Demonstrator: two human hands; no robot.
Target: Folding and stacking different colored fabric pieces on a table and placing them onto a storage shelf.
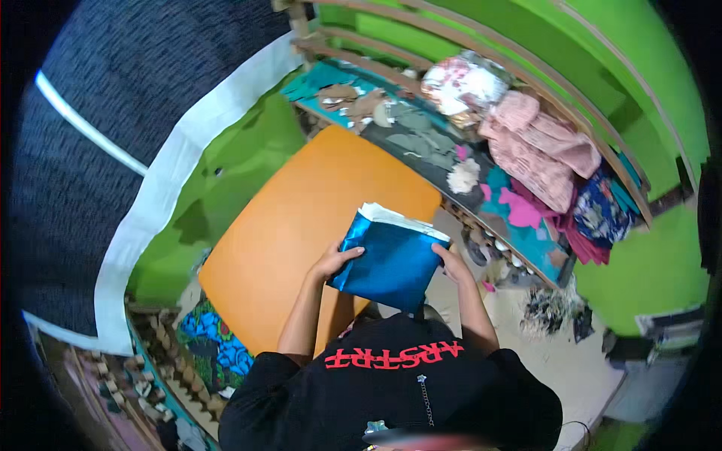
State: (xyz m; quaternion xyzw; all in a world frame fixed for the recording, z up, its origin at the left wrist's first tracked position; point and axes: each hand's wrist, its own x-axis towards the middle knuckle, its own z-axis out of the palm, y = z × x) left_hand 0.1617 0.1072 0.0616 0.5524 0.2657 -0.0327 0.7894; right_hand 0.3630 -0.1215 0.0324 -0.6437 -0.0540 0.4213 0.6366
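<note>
Between both hands I hold a flat, shiny blue folder-like packet point(391, 259), with white paper-like layers showing along its far edge. My left hand point(336, 261) grips its left side, thumb on top. At the far right corner my right hand point(453, 263) pinches it, thumb on the upper face. The fingers under the packet are hidden. Beneath and to the left is an orange table point(263, 233) with rounded corners; the packet is held up over its right-hand part.
A teal bench point(538, 252) along the far right bears scraps, a pink knitted cloth point(538, 146), a clear bag point(466, 83) and dark patterned fabric point(602, 210). A fluffy grey heap point(553, 308) lies on the floor at right. Blue patterned cloth point(218, 342) sits at the table's left.
</note>
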